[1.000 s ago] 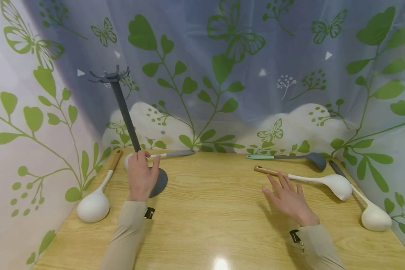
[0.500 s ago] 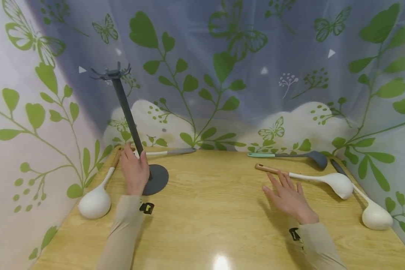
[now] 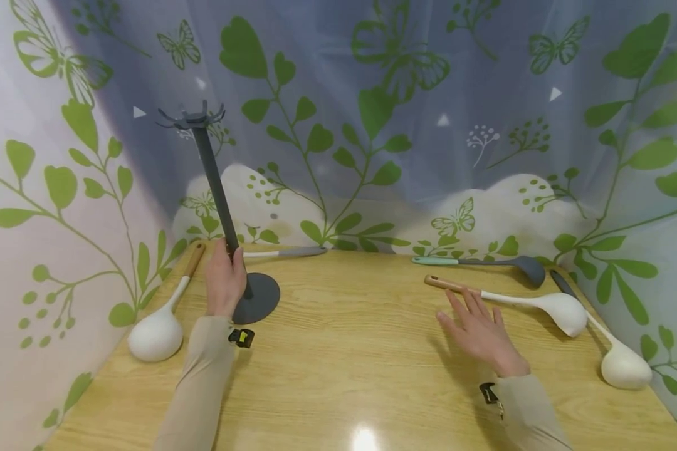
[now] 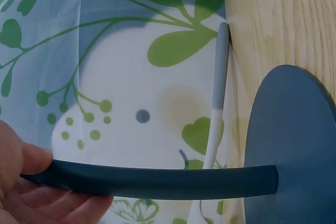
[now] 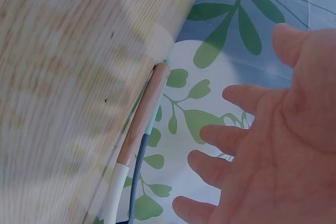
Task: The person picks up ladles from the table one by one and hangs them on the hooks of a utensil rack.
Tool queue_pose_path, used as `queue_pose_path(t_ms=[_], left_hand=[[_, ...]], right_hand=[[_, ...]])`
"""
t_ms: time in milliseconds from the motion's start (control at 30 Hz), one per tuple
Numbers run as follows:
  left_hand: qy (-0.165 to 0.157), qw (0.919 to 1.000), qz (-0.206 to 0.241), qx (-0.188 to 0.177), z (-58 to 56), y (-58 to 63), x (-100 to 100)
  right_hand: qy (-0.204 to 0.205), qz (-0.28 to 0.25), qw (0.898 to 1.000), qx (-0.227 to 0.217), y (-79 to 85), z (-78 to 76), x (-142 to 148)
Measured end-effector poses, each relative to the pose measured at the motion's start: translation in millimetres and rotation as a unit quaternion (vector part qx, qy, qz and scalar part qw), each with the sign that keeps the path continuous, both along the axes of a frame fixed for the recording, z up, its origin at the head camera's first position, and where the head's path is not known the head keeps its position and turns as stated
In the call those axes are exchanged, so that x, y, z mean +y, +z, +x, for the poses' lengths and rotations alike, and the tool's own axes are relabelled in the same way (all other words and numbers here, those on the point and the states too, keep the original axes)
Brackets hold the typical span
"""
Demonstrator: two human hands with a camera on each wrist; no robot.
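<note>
Left forearm (image 3: 194, 388) reaches forward, sleeved to the wrist; left hand (image 3: 224, 285) roughly in line with it, thumb on the inner side. Left wrist view: left thumb (image 4: 35, 159) opposes the curled left fingers (image 4: 63, 205) in a grip. Right forearm (image 3: 533, 413) slants forward and inward, also sleeved. Right hand (image 3: 479, 335) well apart from the left, back upward, fingers extended and spread. Right wrist view: right palm (image 5: 294, 156) faces the lens, fingertips separated, right thumb (image 5: 287, 44) held away from the fingers.

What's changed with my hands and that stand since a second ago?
Your left hand has shifted left and now holds the pole of the utensil stand between thumb and fingers. The stand, your right hand and the wooden-handled white ladle near it look unmoved.
</note>
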State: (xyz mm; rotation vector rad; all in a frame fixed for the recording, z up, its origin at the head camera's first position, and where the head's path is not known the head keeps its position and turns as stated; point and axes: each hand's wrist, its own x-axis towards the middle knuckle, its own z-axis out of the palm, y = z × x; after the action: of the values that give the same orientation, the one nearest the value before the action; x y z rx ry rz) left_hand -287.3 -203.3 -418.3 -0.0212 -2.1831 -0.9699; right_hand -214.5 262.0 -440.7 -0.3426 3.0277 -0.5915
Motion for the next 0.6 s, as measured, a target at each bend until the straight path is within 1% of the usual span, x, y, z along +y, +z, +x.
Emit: queue_pose_path(t_ms=[100, 200, 267, 333, 400, 500, 600], left_hand=[[0.004, 1.0000, 0.000, 0.008, -2.5, -2.1, -1], [0.000, 1.0000, 0.006, 0.002, -2.8, -3.1, 1], [0.001, 1.0000, 0.001, 0.000, -3.7, -3.9, 3], [-0.007, 0.9998, 0.002, -0.016, -3.6, -3.4, 7], [-0.016, 0.9996, 0.001, -0.023, -3.7, -3.4, 12], [-0.031, 0.9990, 0.003, -0.031, -4.2, -3.4, 20], [-0.040, 0.9987, 0.004, -0.030, -4.3, -4.1, 26]], right_hand=[[0.000, 0.003, 1.000, 0.001, -0.9, -0.9, 0], [-0.002, 0.007, 1.000, 0.001, -3.0, -1.4, 1], [-0.001, 0.006, 1.000, 0.003, -3.6, -2.0, 1], [-0.001, 0.006, 1.000, 0.004, -3.4, -2.2, 1], [-0.001, 0.005, 1.000, 0.006, -2.5, -1.9, 1], [-0.001, 0.006, 1.000, 0.010, -2.3, -1.8, 1], [-0.001, 0.004, 1.000, 0.014, -2.8, -2.1, 1]])
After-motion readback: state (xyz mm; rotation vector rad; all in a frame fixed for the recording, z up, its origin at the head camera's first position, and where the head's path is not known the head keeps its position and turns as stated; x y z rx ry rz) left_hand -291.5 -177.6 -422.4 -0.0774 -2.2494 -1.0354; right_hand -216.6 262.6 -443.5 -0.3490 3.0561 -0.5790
